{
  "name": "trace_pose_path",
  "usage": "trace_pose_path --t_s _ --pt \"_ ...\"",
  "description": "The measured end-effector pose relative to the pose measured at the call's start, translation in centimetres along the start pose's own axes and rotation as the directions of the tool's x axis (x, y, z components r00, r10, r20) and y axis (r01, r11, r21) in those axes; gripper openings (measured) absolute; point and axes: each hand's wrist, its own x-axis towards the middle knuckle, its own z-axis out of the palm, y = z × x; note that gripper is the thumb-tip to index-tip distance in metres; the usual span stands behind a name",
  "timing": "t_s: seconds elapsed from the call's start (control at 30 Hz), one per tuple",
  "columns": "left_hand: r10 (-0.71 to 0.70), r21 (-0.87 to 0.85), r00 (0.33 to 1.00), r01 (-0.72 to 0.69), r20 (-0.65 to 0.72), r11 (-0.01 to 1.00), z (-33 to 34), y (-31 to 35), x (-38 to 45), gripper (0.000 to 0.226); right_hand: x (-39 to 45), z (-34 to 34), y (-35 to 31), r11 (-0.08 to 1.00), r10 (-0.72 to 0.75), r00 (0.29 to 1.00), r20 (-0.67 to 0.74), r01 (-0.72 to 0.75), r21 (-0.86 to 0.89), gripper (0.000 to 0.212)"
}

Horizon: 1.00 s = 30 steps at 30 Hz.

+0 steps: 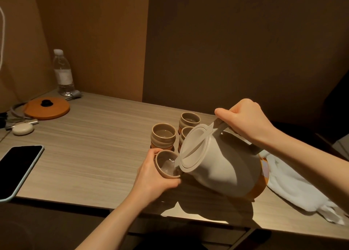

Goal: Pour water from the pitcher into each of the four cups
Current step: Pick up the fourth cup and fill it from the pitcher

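Right hand (243,120) grips pitcher (221,163) handle; pitcher tipped toward 9 o'clock, spout over cup (167,164) held in left hand (153,176) at bench (94,136) front. Pitcher likely heavy, smooth; handle is the hold. Cup light, ceramic, fragile.

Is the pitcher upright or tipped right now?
Tipped. The pitcher leans spout-down over the cup in the left hand; the right hand holds its handle.

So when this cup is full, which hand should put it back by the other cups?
Probably the left hand. It already grips the small beige ceramic cup being filled, nearest the three matching cups on the table. The right hand is busy holding the tilted beige plastic pitcher by its handle.
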Motion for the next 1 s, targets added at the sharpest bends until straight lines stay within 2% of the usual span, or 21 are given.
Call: trace_pose_path --t_s 0.17,0.33,0.57,0.73,1.0 --pt "-0.021 -0.049 1.000 0.020 -0.018 0.999 -0.2 0.3 0.2 0.084 -0.3 -0.4 0.4 0.998 0.025 0.999 -0.026 -0.024 0.063 0.056" --pt "-0.021 -0.096 0.999 0.018 -0.034 0.995 -0.6 0.7 0.5 0.086 -1.2 -0.9 1.3 0.955 0.120 0.990 -0.069 -0.097 0.282 0.051" --pt "-0.003 -0.119 0.998 -0.005 -0.065 0.993 -1.2 2.2 1.1 0.087 -2.4 -2.0 2.1 0.848 0.236 0.966 -0.100 -0.155 0.507 0.055" --pt "0.018 -0.122 0.996 -0.029 -0.090 0.992 -1.3 3.6 1.8 0.084 -2.8 -3.1 2.2 0.757 0.324 0.941 -0.098 -0.196 0.623 0.044" --pt "0.054 -0.138 0.994 -0.067 -0.097 0.988 -1.5 6.0 3.2 0.074 -3.5 -4.2 3.4 0.573 0.444 0.892 -0.080 -0.215 0.791 0.042"
